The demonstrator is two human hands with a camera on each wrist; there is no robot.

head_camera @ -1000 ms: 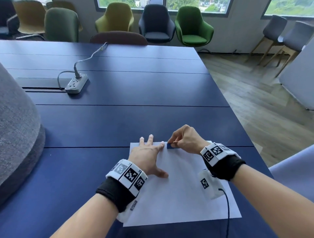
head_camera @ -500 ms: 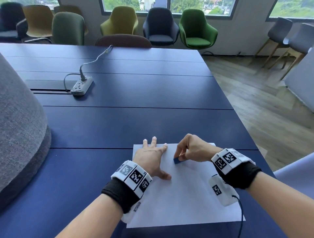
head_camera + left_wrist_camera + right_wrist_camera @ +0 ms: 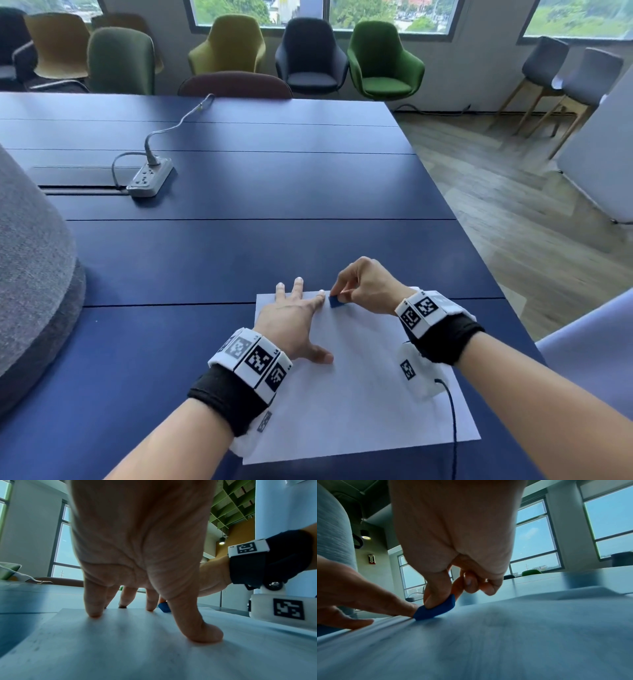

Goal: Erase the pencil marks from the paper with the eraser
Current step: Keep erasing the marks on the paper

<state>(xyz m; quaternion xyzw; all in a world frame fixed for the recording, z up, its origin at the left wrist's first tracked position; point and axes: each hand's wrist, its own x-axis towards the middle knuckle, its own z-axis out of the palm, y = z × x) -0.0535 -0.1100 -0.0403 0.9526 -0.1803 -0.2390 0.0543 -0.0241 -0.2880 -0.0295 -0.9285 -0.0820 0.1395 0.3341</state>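
Note:
A white sheet of paper (image 3: 359, 394) lies on the dark blue table (image 3: 239, 240) in front of me. My left hand (image 3: 291, 318) rests flat on the sheet's far left part, fingers spread and pressing it down (image 3: 96, 614). My right hand (image 3: 363, 287) pinches a small blue eraser (image 3: 337, 301) between thumb and forefinger, its lower edge on the paper near the far edge, right beside my left forefinger. The right wrist view shows the eraser (image 3: 435, 609) tilted against the sheet. Faint grey pencil marks show on the paper (image 3: 494, 616) there; the head view shows none.
A grey power strip (image 3: 149, 178) with its cable lies far left on the table. A large grey fabric object (image 3: 30, 274) stands at the left edge. Chairs (image 3: 380, 58) line the far side. The table's right edge drops to the wooden floor (image 3: 513, 205).
The right hand with the eraser drew back toward me over the paper, then went forward to the far edge again. The left hand has stayed pressed on the sheet.

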